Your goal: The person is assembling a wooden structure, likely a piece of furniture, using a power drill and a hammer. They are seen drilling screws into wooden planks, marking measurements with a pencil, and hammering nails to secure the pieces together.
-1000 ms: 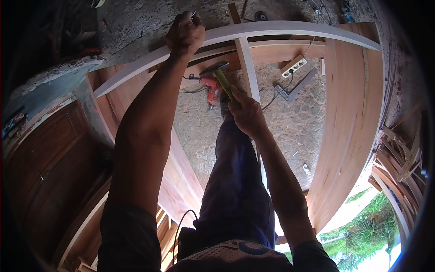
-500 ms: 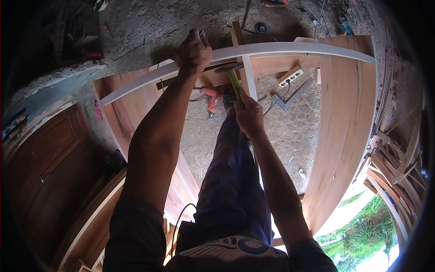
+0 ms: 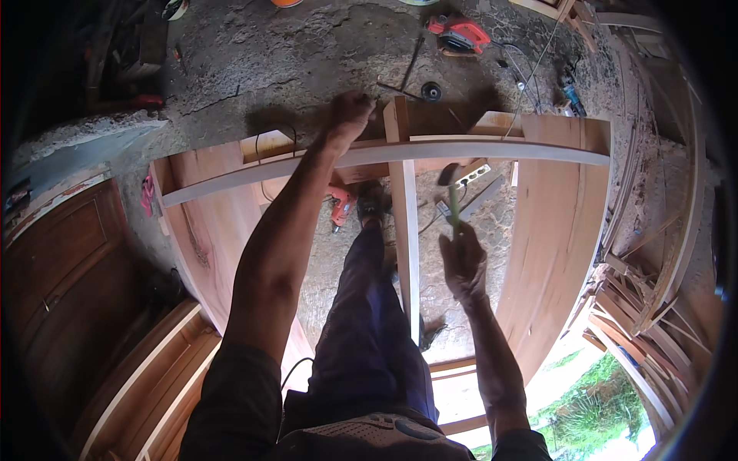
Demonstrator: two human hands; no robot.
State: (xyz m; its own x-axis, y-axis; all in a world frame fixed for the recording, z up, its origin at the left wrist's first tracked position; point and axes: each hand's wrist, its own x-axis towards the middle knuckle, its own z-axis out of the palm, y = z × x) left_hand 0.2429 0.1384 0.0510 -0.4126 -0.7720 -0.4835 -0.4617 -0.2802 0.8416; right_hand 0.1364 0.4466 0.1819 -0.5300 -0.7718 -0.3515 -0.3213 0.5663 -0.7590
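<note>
**Hammer in your right hand, over the right opening of the wooden frame**

The hammer (image 3: pixel 453 203) appears over the opening between the frame's middle post (image 3: pixel 405 246) and its broad right board (image 3: pixel 560 207), head pointing away from you. Your right hand (image 3: pixel 465 263) is wrapped around its green handle. Your left hand (image 3: pixel 351 119) is beyond the pale curved rail (image 3: pixel 477 152), just left of the post's upper end, with its fingers curled in; you cannot tell from this view whether it pinches anything. Your left forearm crosses above the rail.

The post and rail cross, and the broad left board (image 3: pixel 219 230) slants down your left side. You stand within the frame, one shoe (image 3: pixel 370 201) visible just left of the post. Near that shoe lies a red drill (image 3: pixel 341 207). On the other side of the post, a power strip (image 3: pixel 472 176) shows beside the hammer's head, with a carpenter's square (image 3: pixel 478 197) below it.

Farther out, a black disc (image 3: pixel 431 91) and a red power tool (image 3: pixel 460 36) lie on the rough floor (image 3: pixel 307 58). A brown panelled door (image 3: pixel 65 246) is at far left; wood pieces (image 3: pixel 642 349) are piled at right, near green grass (image 3: pixel 603 403).
</note>
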